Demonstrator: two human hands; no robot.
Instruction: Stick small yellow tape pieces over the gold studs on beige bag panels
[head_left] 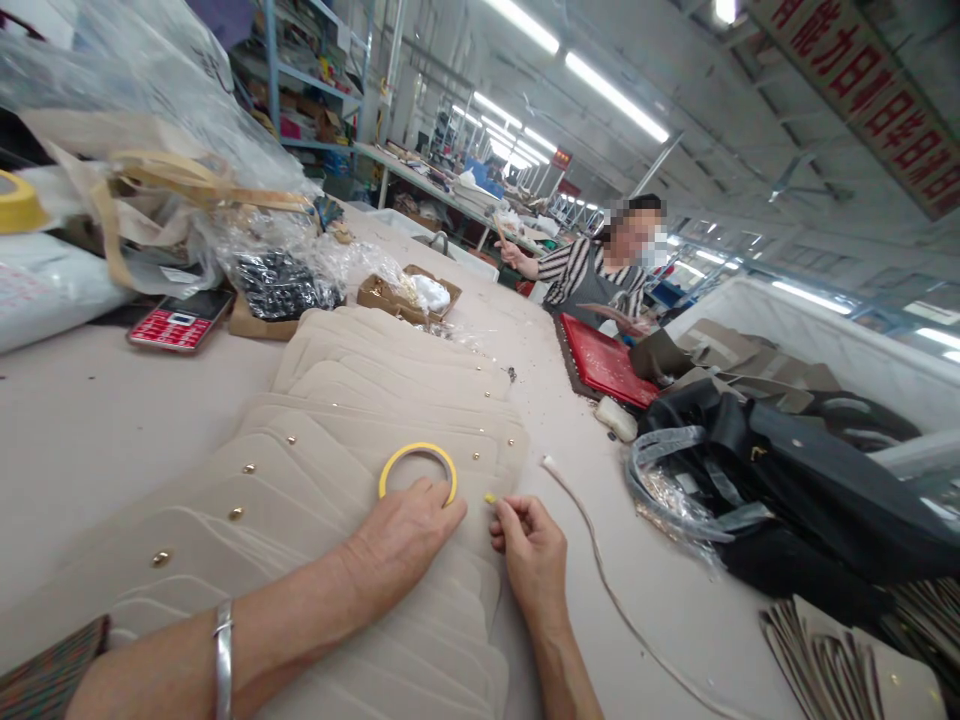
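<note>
My left hand (412, 525) grips a roll of yellow tape (387, 470) by its near side, just above the beige panels. The fingertips are partly hidden behind the back of the hand. To its right, my right hand (534, 550) pinches a small torn piece of yellow tape (490, 498) between thumb and forefinger. Beneath both hands lie overlapping beige panels (315, 480) in a long fanned stack. Small gold studs (237, 514) dot the panels along their left and right sides.
A pale cord (600, 560) runs along the table at right. Beyond it sit black bags (795, 480) and a red tray (604, 360). A cardboard box (442, 285), plastic-wrapped black items (281, 285) and a red-and-white phone (180, 322) stand far left. A co-worker (592, 265) sits across the table.
</note>
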